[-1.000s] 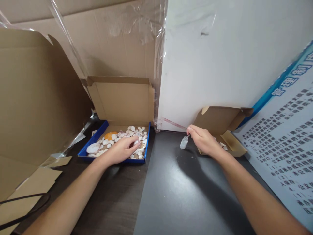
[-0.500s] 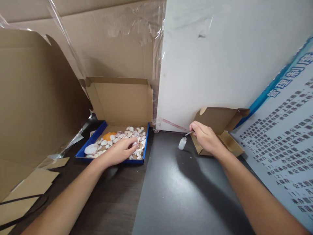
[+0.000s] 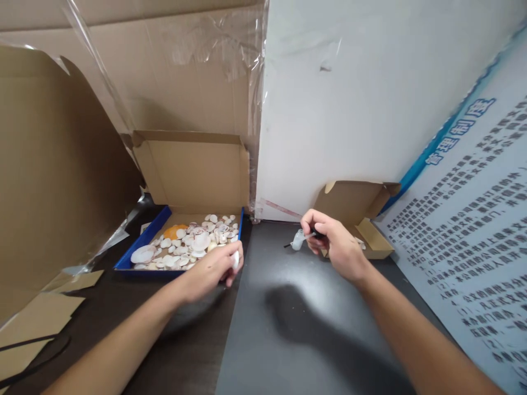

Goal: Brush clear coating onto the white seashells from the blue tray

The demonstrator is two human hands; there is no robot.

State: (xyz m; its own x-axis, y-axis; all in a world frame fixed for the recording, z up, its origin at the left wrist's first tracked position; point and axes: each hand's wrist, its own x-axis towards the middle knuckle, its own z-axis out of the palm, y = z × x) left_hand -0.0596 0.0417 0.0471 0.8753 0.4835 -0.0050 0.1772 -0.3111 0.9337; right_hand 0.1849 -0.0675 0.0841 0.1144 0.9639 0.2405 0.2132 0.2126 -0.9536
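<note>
My left hand [image 3: 222, 266] pinches a white seashell [image 3: 235, 259] at the right front corner of the blue-edged box [image 3: 164, 219]. Many white and pale pink seashells [image 3: 200, 241], with an orange shell [image 3: 175, 231] among them, lie in that box. My right hand [image 3: 331, 238] is closed around a small thin brush [image 3: 307, 236] with a dark tip pointing left. Its shaft crosses in front of a small clear glass bottle [image 3: 297, 242] of whitish content, which stands on the dark table. Part of the brush is hidden by my fingers.
A smaller open cardboard box [image 3: 381, 247] stands behind my right hand, with something white inside. Cardboard panels [image 3: 185, 71] and a white board [image 3: 329, 109] rise at the back. A sheet printed with characters [image 3: 473, 219] leans at the right. Cardboard scraps [image 3: 45, 318] lie at the left.
My left hand has come out of the blue-edged box with a white seashell, moving right and towards me. My right hand has drawn the brush out of the bottle's mouth and tilted it.
</note>
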